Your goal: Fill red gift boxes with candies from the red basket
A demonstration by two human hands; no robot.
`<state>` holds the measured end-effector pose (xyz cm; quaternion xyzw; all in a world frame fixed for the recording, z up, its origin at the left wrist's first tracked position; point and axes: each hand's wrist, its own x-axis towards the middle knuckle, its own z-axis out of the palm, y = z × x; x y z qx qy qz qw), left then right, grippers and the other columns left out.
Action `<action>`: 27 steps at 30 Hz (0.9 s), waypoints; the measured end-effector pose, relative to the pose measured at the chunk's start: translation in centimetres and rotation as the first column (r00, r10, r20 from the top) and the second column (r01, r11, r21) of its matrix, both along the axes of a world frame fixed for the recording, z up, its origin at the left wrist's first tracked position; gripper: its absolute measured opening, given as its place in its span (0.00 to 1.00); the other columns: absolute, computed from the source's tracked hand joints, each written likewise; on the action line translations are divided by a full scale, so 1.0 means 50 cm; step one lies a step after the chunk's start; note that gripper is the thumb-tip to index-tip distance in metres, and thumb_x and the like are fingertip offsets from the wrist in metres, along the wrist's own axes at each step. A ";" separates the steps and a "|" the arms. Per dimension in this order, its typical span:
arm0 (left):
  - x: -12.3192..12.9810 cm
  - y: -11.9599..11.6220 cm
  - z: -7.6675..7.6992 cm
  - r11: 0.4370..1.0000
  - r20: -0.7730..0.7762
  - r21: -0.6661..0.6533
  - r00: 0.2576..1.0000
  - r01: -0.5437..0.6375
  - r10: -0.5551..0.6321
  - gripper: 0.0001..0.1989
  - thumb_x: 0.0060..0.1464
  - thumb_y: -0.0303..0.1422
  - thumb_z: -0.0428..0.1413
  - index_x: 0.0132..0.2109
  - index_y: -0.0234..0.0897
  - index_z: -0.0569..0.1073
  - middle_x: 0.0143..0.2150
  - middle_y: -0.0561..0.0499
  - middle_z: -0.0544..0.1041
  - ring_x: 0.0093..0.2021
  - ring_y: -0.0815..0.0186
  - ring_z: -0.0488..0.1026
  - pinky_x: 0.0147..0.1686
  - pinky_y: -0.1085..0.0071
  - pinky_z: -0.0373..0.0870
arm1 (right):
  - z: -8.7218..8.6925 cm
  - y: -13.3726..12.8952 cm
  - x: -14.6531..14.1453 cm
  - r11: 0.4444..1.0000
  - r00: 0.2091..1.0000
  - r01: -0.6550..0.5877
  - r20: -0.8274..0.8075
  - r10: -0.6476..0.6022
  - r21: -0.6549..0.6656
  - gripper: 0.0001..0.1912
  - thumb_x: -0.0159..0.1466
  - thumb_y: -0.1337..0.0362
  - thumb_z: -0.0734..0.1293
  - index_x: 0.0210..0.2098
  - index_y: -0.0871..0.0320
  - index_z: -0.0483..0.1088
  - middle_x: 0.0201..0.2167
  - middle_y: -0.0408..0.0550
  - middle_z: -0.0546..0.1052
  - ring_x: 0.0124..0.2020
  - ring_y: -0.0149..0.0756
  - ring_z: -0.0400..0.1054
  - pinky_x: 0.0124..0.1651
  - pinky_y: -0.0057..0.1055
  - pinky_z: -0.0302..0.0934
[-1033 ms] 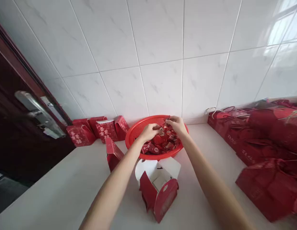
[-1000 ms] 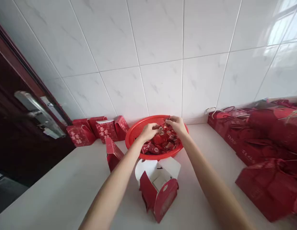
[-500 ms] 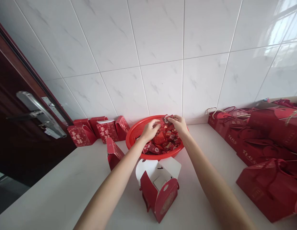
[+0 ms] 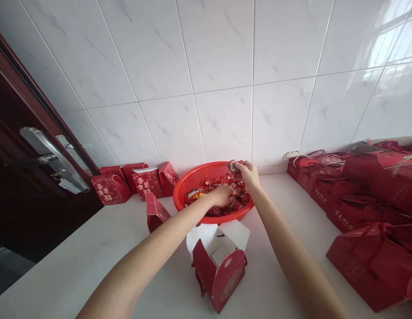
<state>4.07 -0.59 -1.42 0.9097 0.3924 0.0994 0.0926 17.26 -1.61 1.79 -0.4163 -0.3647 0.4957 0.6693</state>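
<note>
A red plastic basket (image 4: 190, 173) stands against the wall with many wrapped candies (image 4: 215, 180) in it. My left hand (image 4: 223, 196) reaches down among them; its fingers are curled, and what they grip, if anything, is hidden. Over the basket's right rim, my right hand (image 4: 249, 173) is closed on a dark red wrapped candy (image 4: 233, 167), pinched between thumb and fingers. In front of the basket, between my forearms, a red gift box (image 4: 222, 277) with a white inside stands with its top flaps spread apart.
Several red printed boxes (image 4: 147, 181) stand at the left by the wall, and one red box (image 4: 156, 212) is nearer the basket. Red gift boxes with cord handles (image 4: 365, 261) fill the right side. A dark door with a metal handle (image 4: 54, 155) borders the white counter (image 4: 109, 252).
My left hand has moved right and down from above the basket's middle into the candies. The right hand stays near the right rim with its candy. The view has shifted slightly.
</note>
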 end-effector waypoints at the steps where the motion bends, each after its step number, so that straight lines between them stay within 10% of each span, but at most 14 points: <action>1: -0.003 0.001 0.000 1.000 0.044 -0.002 0.999 -0.025 0.025 0.10 0.51 0.27 0.57 0.24 0.40 0.77 0.24 0.51 0.78 0.28 0.60 0.76 0.33 0.69 0.68 | 0.000 0.000 0.000 1.000 1.000 0.004 -0.004 -0.004 -0.004 0.09 0.53 0.63 0.72 0.27 0.57 0.66 0.20 0.38 0.72 0.20 0.28 0.67 0.21 0.24 0.66; 16: -0.047 0.021 0.040 0.940 0.779 -0.103 0.561 -0.326 0.280 0.11 0.51 0.34 0.63 0.41 0.38 0.72 0.32 0.51 0.81 0.33 0.64 0.78 0.37 0.69 0.72 | 0.000 0.002 0.011 0.996 0.986 -0.086 -0.145 0.085 -0.003 0.07 0.48 0.67 0.73 0.25 0.58 0.70 0.23 0.41 0.75 0.25 0.30 0.68 0.24 0.24 0.64; 27: -0.036 0.013 0.039 0.967 0.797 -0.117 0.559 -0.228 0.229 0.15 0.48 0.40 0.65 0.38 0.38 0.70 0.33 0.51 0.79 0.37 0.63 0.77 0.40 0.68 0.71 | 0.002 0.003 0.017 0.970 0.927 -0.243 -0.303 0.222 -0.031 0.06 0.50 0.73 0.70 0.23 0.58 0.70 0.24 0.42 0.74 0.31 0.34 0.70 0.33 0.33 0.74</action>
